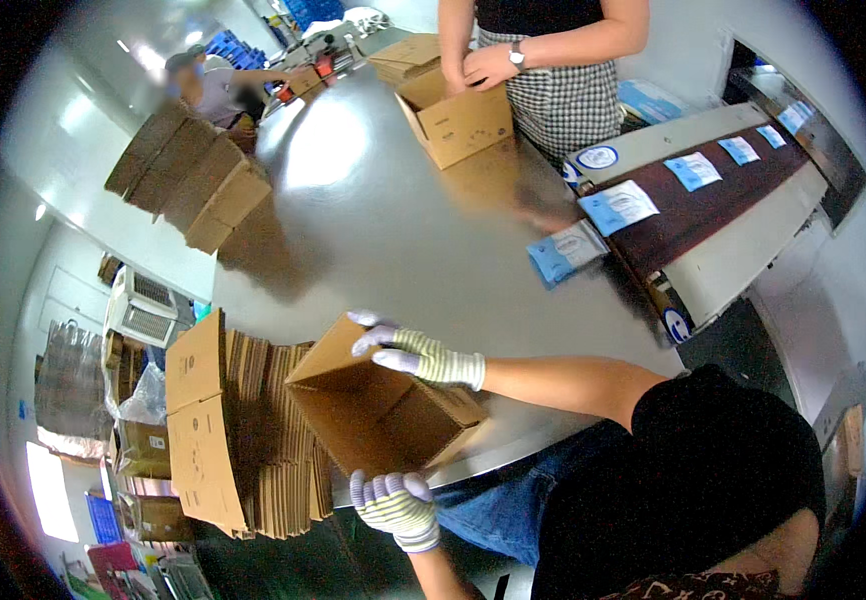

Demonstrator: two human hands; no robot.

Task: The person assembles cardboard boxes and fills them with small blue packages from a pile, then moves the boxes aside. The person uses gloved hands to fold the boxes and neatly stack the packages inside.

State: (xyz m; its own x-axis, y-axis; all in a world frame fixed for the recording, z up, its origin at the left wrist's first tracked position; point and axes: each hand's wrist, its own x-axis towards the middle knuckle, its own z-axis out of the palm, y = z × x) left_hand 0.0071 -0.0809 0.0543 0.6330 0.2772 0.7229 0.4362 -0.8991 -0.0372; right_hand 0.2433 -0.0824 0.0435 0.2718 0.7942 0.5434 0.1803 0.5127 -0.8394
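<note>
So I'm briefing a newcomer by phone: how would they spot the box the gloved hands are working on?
Start at the big grey table and go to its near edge. Beside the stack of flat cardboard lies an open brown box, tipped on its side, held by the left hand and right hand. It alone sits between striped gloves.

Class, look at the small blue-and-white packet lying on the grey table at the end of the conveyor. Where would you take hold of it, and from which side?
Grip the packet by its long edges, coming straight down from above. It lies flat on the table, so only a top pinch across its narrow width is offered. Its far end nears the conveyor, so the table side is freer.
</note>
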